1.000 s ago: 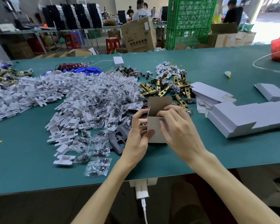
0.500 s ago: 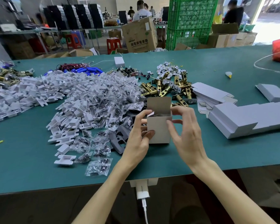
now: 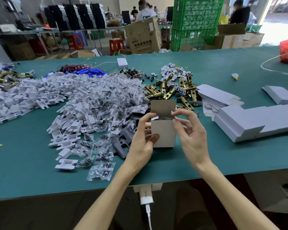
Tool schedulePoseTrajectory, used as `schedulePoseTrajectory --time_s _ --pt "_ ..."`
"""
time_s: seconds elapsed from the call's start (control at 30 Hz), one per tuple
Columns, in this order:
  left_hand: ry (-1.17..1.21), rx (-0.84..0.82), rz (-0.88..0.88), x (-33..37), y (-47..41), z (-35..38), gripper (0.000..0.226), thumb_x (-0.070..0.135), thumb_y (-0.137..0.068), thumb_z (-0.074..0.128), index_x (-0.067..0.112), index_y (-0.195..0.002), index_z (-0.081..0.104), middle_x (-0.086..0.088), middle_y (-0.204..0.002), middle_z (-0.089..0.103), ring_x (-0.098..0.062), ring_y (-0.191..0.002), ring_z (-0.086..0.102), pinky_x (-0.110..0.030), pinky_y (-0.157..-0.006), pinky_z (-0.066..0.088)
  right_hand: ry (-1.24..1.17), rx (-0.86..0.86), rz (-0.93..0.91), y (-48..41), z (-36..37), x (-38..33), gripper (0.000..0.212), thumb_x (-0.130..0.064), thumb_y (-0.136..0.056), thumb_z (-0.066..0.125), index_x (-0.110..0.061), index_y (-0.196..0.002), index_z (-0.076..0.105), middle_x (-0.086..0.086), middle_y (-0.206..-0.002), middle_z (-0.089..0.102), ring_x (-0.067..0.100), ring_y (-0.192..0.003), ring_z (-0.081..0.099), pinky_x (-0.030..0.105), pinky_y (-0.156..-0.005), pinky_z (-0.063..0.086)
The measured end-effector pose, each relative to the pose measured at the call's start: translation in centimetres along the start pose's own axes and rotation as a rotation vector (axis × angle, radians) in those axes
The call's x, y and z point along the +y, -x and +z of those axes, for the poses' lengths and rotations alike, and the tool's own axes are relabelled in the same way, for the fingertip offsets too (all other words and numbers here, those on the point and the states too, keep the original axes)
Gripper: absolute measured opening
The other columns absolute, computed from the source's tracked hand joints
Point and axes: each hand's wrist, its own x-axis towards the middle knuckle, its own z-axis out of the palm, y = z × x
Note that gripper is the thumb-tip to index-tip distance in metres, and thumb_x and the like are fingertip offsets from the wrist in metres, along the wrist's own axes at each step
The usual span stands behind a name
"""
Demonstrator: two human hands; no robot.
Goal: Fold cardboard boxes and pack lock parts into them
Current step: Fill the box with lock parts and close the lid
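Grey-white cardboard forms the small box (image 3: 163, 133) that stands upright at the near middle of the teal surface (image 3: 32, 171), its bottom edge down on or just above the mat. Its lid flap (image 3: 163, 107) stands straight up at the back, so the mouth is open. Something dark and glossy shows inside, too unclear to name.

The left hand (image 3: 142, 140) grips the box from its left side, with the thumb pressed flat on the front face and the fingers curled round the left wall and top corner. The right hand (image 3: 192, 135) comes in from the right. Its thumb and forefinger are closed in a pinch on the box's upper right corner, just under the lid flap, and its other fingers are loosely bent and off the cardboard.

Dark grey plates (image 3: 121, 143) lie touching one another just left of the box. Beyond them spreads a broad heap of clear bags of dark screws (image 3: 106, 105), with a few stray bags (image 3: 101, 173) nearer the front edge. White plastic pieces (image 3: 40, 93) are piled further left. Brass latch bolts (image 3: 171, 90) lie in a heap behind the box. To the right of them sits a stack of flat box blanks (image 3: 218, 97), and nearer the front a row of folded boxes (image 3: 256, 123) lies side by side. Blue packs (image 3: 90, 71) with red wires lie at the far side. A white charger (image 3: 145, 195) hangs at the surface's front edge. Green crates (image 3: 196, 22) and a large brown carton (image 3: 143, 37) stand behind the surface.
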Motion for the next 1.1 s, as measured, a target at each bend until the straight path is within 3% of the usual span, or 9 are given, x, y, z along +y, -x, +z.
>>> schedulePoseTrajectory --time_s 0.17,0.3,0.47,0.6,0.73,0.87,1.03,1.1 --pt "0.019 -0.006 0.006 0.1 0.0 0.0 0.069 0.002 -0.096 0.059 0.052 -0.14 0.042 0.019 -0.106 0.064 -0.013 -0.1 0.069 -0.023 -0.082 0.056 -0.02 -0.017 0.004 -0.2 0.0 0.3 0.017 -0.012 -0.102 0.062 -0.024 -0.113 0.065 -0.01 -0.123 0.065 0.019 -0.109 0.067 0.04 -0.09 0.057" --pt "0.029 0.0 0.002 0.2 -0.1 0.0 0.065 0.007 -0.097 0.062 0.054 -0.139 0.044 0.015 -0.106 0.065 -0.017 -0.1 0.07 -0.024 -0.083 0.057 -0.029 -0.027 0.0 -0.3 -0.2 0.7 0.015 -0.014 -0.1 0.065 -0.025 -0.106 0.072 -0.012 -0.125 0.063 0.016 -0.112 0.066 0.025 -0.091 0.053" --pt "0.072 0.056 -0.003 0.4 -0.2 0.0 0.037 0.031 -0.104 0.059 0.039 -0.14 0.051 0.0 -0.11 0.067 -0.021 -0.096 0.071 -0.036 -0.079 0.061 -0.077 -0.059 0.042 0.0 -0.1 1.5 0.01 -0.019 -0.099 0.068 -0.025 -0.106 0.069 -0.008 -0.112 0.072 0.019 -0.109 0.068 0.039 -0.092 0.056" --pt "0.062 0.122 -0.006 1.2 -0.9 0.0 0.027 0.034 -0.104 0.059 0.031 -0.131 0.06 -0.006 -0.124 0.066 -0.027 -0.11 0.069 -0.05 -0.088 0.06 -0.16 -0.066 0.077 0.0 0.6 1.9 0.01 -0.02 -0.1 0.066 -0.024 -0.109 0.065 -0.006 -0.104 0.072 0.014 -0.095 0.071 0.033 -0.077 0.056" --pt "0.101 0.193 -0.005 2.8 -2.6 -0.4 0.023 0.035 -0.099 0.066 0.017 -0.114 0.069 0.002 -0.128 0.069 -0.025 -0.11 0.071 -0.035 -0.084 0.062 -0.192 -0.047 0.079 -0.2 1.2 2.2 0.011 -0.025 -0.1 0.064 -0.025 -0.111 0.063 -0.009 -0.104 0.071 0.012 -0.087 0.069 0.028 -0.07 0.056" --pt "0.015 0.178 0.035 4.0 -4.1 -0.8 0.01 0.026 -0.096 0.071 0.022 -0.104 0.073 0.0 -0.124 0.07 -0.018 -0.102 0.072 -0.033 -0.088 0.058 -0.224 -0.011 0.094 -0.3 1.5 2.3 0.011 -0.024 -0.101 0.063 -0.027 -0.111 0.063 -0.007 -0.111 0.071 0.016 -0.088 0.069 0.034 -0.065 0.06" --pt "0.102 0.167 0.046 4.5 -4.3 -0.9 0.049 0.011 -0.097 0.071 0.039 -0.133 0.053 -0.005 -0.112 0.071 -0.017 -0.099 0.074 -0.032 -0.088 0.061 -0.218 0.008 0.113 -0.2 1.8 2.2 0.011 -0.025 -0.101 0.062 -0.032 -0.111 0.062 -0.008 -0.111 0.071 0.027 -0.093 0.069 0.05 -0.067 0.061" --pt "0.109 0.136 0.024 4.6 -4.4 -1.1 0.043 0.011 -0.098 0.07 0.035 -0.132 0.06 0.005 -0.105 0.072 -0.014 -0.096 0.073 -0.035 -0.09 0.061 -0.215 0.021 0.12 0.0 1.9 2.1 0.012 -0.024 -0.102 0.062 -0.031 -0.112 0.062 -0.01 -0.11 0.07 0.026 -0.093 0.069 0.047 -0.066 0.061"
